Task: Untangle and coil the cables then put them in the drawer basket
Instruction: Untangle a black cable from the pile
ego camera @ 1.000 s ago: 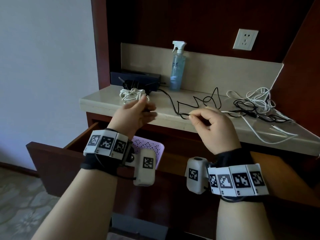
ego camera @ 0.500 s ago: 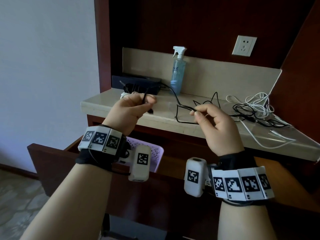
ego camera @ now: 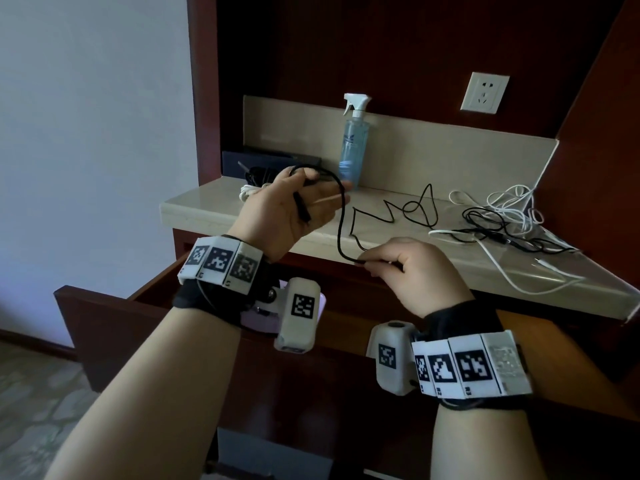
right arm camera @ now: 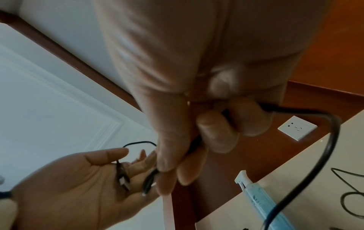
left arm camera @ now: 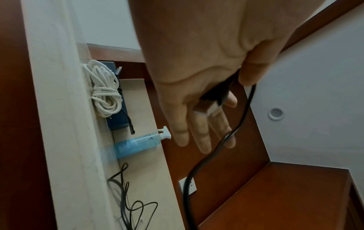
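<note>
Above the open drawer [ego camera: 104,327], head view: left hand [ego camera: 291,209], palm up w/ fingers straight, thumb pinning black cable [ego camera: 341,216] plug end; right hand [ego camera: 412,271] pinches it lower. Left wrist: cable loops past fingers [left arm camera: 199,133]. Right wrist: thumb + curled fingers [right arm camera: 216,132] clamp cable.

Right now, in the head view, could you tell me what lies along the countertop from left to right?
Coiled white cable → spray bottle → kinked stretch of the black cable → tangle of white and black cables. The dark box behind the coil overlaps it, so I leave it out.
</note>
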A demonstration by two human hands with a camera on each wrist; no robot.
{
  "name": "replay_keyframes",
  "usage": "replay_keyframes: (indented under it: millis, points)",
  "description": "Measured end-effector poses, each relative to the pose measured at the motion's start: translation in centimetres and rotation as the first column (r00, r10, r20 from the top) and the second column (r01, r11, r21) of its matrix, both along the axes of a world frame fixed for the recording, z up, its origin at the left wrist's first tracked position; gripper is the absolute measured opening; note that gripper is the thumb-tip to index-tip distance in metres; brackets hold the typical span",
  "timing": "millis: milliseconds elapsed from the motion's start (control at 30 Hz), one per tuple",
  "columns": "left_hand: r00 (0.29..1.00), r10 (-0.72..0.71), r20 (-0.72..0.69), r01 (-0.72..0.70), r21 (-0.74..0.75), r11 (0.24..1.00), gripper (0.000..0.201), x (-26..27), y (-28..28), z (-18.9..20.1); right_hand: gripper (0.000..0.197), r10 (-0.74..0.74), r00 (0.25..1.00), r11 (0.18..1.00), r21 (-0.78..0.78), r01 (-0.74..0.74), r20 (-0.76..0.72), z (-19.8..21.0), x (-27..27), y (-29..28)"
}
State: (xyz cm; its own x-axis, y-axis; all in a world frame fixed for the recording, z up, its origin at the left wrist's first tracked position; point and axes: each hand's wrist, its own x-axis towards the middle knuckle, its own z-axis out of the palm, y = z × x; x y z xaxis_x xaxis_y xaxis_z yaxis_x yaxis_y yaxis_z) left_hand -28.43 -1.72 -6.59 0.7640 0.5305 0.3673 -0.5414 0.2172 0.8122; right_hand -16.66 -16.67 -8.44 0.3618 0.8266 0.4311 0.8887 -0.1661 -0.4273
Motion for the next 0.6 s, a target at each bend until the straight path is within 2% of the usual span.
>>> replay_keyframes:
  millis: [133, 200, 267, 300, 400, 467, 533, 600]
  points:
    - [0.999, -0.037, -0.002, 0.037, -0.015, 0.999, 0.027, 0.5, -0.5, -0.3, 0.019, 0.062, 0.998, 0.997, -0.048, -0.063, -0.017, -0.2, -0.2, -0.2]
    - [0.995, -0.054, -0.087, 0.056, 0.018, 0.998, 0.029, 0.7, -0.5, -0.4, 0.018, 0.081, 0.997, 0.994, -0.067, -0.082, -0.016, -0.2, -0.4, -0.3]
    - [0.976, -0.03, -0.214, 0.045, 0.063, 0.997, 0.018, 0.9, -0.5, -0.6, 0.015, 0.086, 0.996, 0.994, -0.072, -0.087, -0.008, -0.1, -0.5, -0.5]
    - [0.962, -0.015, -0.273, 0.037, 0.077, 0.996, 0.02, 0.9, -0.5, -0.6, 0.014, 0.086, 0.996, 0.994, -0.061, -0.086, -0.002, 0.0, -0.5, -0.6]
    - [0.909, 0.028, -0.417, 0.027, 0.125, 0.992, 0.034, 1.0, -0.6, -0.6, 0.007, 0.095, 0.995, 0.995, 0.039, -0.096, 0.025, 0.4, -0.6, -0.9]
    - [0.867, 0.082, -0.491, 0.031, 0.217, 0.976, 0.04, 1.1, -0.8, -0.8, 0.003, 0.125, 0.99, 0.981, 0.14, -0.133, 0.064, 0.7, -0.8, -0.8]
    - [0.852, 0.084, -0.516, 0.069, 0.271, 0.96, 0.046, 1.2, -1.2, -1.0, 0.003, 0.155, 0.981, 0.958, 0.226, -0.178, 0.114, 0.8, -1.1, -0.3]
    - [0.854, 0.069, -0.516, 0.069, 0.243, 0.968, 0.052, 1.1, -1.8, -1.2, 0.008, 0.158, 0.974, 0.931, 0.303, -0.201, 0.161, 0.8, -1.1, 0.5]
